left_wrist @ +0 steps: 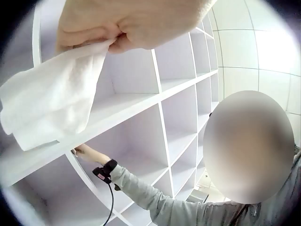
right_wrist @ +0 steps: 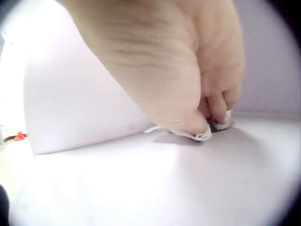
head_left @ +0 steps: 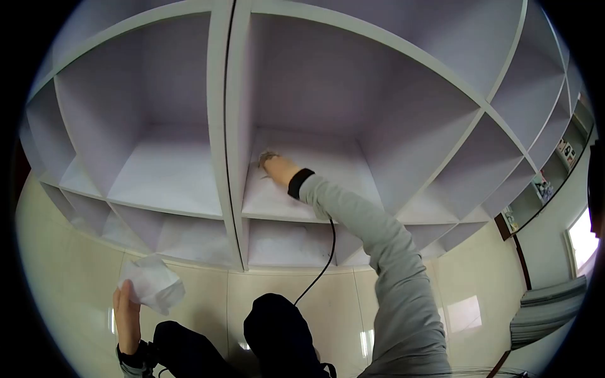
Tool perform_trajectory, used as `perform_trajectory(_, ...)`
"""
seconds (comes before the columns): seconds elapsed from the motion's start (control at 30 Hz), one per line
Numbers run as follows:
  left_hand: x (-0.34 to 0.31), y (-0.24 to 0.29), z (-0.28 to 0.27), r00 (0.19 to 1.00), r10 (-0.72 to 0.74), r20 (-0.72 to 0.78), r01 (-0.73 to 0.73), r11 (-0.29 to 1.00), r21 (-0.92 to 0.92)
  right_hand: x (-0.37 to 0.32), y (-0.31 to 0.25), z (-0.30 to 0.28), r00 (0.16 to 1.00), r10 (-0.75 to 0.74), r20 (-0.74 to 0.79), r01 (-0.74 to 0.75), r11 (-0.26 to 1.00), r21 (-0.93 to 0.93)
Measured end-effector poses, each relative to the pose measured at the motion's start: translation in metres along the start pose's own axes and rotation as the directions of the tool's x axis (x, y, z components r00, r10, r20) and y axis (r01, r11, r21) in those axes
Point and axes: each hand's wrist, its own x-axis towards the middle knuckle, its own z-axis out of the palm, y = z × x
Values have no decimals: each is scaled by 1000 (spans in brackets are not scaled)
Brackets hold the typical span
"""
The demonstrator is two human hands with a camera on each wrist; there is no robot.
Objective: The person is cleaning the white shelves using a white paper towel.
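1. Two hands in view, both busy with cloth, in front of a white shelf unit [head_left: 217, 126] of open square compartments.
2. Right hand [head_left: 277, 169]: arm stretched out, reaching deep into one compartment [head_left: 315, 94] just right of the thick centre divider. Fingers are curled and clenched around a small wad [right_wrist: 207, 134] of white material, which shows only as a crumpled edge under the fingertips. The wad is pressed against the compartment's floor, close to the back wall.
3. Left hand [left_wrist: 136, 23]: held low and well apart from the shelves, out over the pale tiled surface [head_left: 69, 271]. Thumb and fingers pinch the top edge of a white cloth [left_wrist: 51, 103]. The cloth hangs loose and crumpled below the hand and touches nothing else.
4. Grey sleeve [head_left: 391, 264] on the right arm, with a black wristband [head_left: 299, 183] at the cuff. A thin black cable [head_left: 321, 258] drops from that arm towards the person's dark-clothed knees.
5. Neighbouring compartments appear bare white. A few small items sit in far cubbies at the right edge, too small to identify.
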Motion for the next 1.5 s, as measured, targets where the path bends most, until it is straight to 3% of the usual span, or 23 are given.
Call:
perform_trajectory(0.1, -5, 3, -6, 999, -45, 0, 45, 998, 53, 22, 18, -26, 986, 64, 152, -61, 998, -23)
perform_trajectory(0.17, -10, 1, -6, 1000, -4, 10, 3, 999, 32, 38, 38, -15, 992, 109, 66, -114, 990, 82)
perform_trajectory(0.23, -15, 5, -6, 1000, 3, -19, -2, 999, 41, 39, 61, -12, 998, 34, 53, -41, 990, 135)
perform_trajectory(0.27, -18, 6, -6, 999, -13, -35, 15, 998, 57, 21, 57, -29, 983, 171, 73, -179, 976, 122)
perform_trajectory(0.4, -24, 5, -8, 998, -47, -30, 50, 995, 86, -37, 149, -24, 883, 429, 189, -411, 903, -126)
perform_trajectory(0.47, -25, 5, -7, 998, -30, -52, 35, 994, 105, -82, 210, -13, 862, 460, 213, -424, 884, -197)
perform_trajectory(0.6, -20, 3, -2, 1000, 9, -5, -9, 998, 67, -125, 197, -24, 857, 476, 196, -437, 874, -214)
perform_trajectory(0.63, -18, 1, -3, 1000, -7, -13, 8, 998, 64, -136, 185, -23, 944, 318, 89, -295, 933, -205)
perform_trajectory(0.7, -15, -1, -3, 999, -28, -20, 29, 998, 60, -150, 122, -62, 932, 263, 249, -237, 963, -129)
perform_trajectory(0.77, -12, -1, 0, 999, -24, 21, 23, 999, 48, -169, 89, -62, 963, 211, 168, -193, 974, -119)
perform_trajectory(0.83, -10, 2, 3, 998, -36, 60, 33, 998, 47, -175, 72, -65, 934, 263, 240, -241, 963, -118)
perform_trajectory(0.93, -7, -3, -2, 997, -34, 74, 31, 999, 41, -158, 64, -46, 1000, 4, 25, -4, 1000, -2)
perform_trajectory(1.03, -3, -2, 1, 998, -31, 57, 30, 999, 26, -104, 28, -29, 947, -237, -217, 253, 967, 45)
perform_trajectory(1.13, -7, 3, 7, 999, -24, 28, 24, 1000, 8, -46, 25, -17, 968, -189, -165, 211, 970, 124)
perform_trajectory(1.2, -9, 2, 3, 1000, -25, -3, 25, 1000, 14, -31, 22, -40, 978, -37, 205, 0, 984, 180)
perform_trajectory(1.27, -9, -5, -9, 1000, -26, 8, 26, 1000, 7, -38, 55, -28, 995, -36, 94, 23, 991, 132)
perform_trajectory(1.3, -9, -6, -9, 1000, -29, 5, 29, 1000, 10, -45, 69, -31, 965, 185, 187, -209, 970, 120)
perform_trajectory(1.33, -9, -6, -7, 1000, -31, 2, 31, 1000, 3, -61, 92, -24, 989, 131, 66, -138, 983, 124)
perform_trajectory(1.37, -9, -6, -6, 999, -33, -2, 33, 999, -6, -78, 98, -43, 952, 247, 181, -256, 966, 25)
perform_trajectory(1.4, -9, -7, -4, 999, -36, -3, 36, 999, -9, -94, 133, -25, 956, 238, 170, -232, 971, -55)
perform_trajectory(1.43, -8, -6, -2, 999, -33, 10, 33, 999, -11, -112, 125, -55, 868, 385, 313, -376, 922, -92)
perform_trajectory(1.47, -8, -6, 0, 999, -30, 25, 31, 999, -12, -135, 153, -38, 927, 317, 201, -307, 948, -83)
perform_trajectory(1.5, -7, -5, 1, 999, -35, 31, 36, 999, -11, -153, 149, -56, 892, 368, 262, -360, 930, -79)
